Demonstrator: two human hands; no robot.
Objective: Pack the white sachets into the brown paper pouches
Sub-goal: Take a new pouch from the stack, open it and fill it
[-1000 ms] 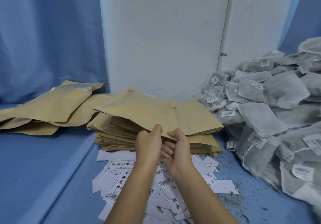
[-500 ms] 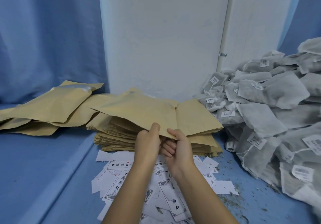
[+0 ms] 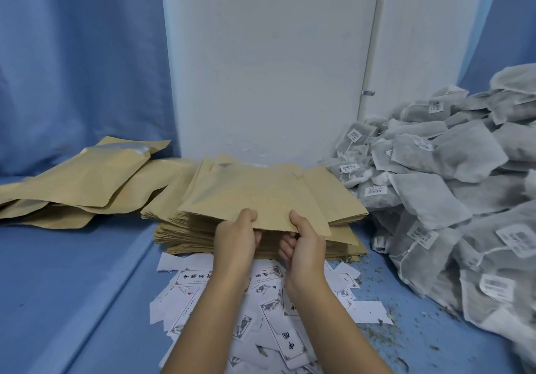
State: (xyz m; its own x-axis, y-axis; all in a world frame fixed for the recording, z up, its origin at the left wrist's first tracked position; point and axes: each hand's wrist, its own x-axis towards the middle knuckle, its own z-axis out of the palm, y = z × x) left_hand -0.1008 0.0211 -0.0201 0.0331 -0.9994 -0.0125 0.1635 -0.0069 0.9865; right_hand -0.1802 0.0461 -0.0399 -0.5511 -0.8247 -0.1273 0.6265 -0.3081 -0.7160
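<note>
Atop brown paper stack: flat brown paper pouch, edge pinched by left hand and right hand (fingers curled beneath), likely for opening.

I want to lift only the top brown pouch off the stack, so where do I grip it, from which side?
Pinch the top brown pouch at its near edge from the front, thumb above and fingers below, as the left hand and right hand do: that edge is raised off the stack.

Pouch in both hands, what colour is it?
Plain tan-brown paper pouch, clearest in the head view.
</note>
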